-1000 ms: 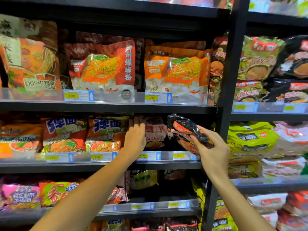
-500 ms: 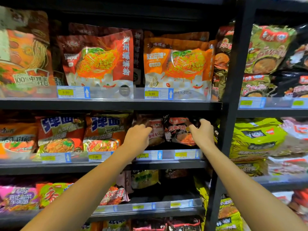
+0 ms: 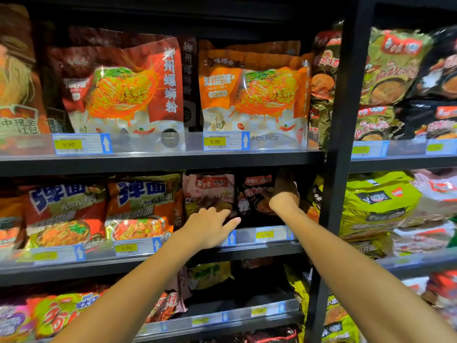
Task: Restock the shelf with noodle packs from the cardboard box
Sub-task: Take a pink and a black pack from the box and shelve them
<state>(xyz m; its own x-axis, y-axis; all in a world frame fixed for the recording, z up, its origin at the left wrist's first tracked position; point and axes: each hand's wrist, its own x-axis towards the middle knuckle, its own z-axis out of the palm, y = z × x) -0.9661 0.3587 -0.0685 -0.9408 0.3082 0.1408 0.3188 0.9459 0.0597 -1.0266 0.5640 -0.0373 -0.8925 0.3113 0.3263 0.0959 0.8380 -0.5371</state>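
I see both hands reaching into the middle tier of the black metal shelf [image 3: 158,167], toward its right end. My right hand [image 3: 284,191] is deep in the bay against the black plastic noodle pack with red lettering [image 3: 254,194], which stands upright just behind the clear front rail [image 3: 267,235]; the fingers go into shadow, so I cannot tell whether they curl round the pack or only press it. My left hand [image 3: 210,225] lies with fingers spread fairly wide and relaxed on the lower front of the pink-and-brown noodle pack [image 3: 210,191] just beside the black one. Left of these stand two orange packs with blue characters [image 3: 141,206]. Yellow price tags [image 3: 265,235] sit along the shelf's front edge.
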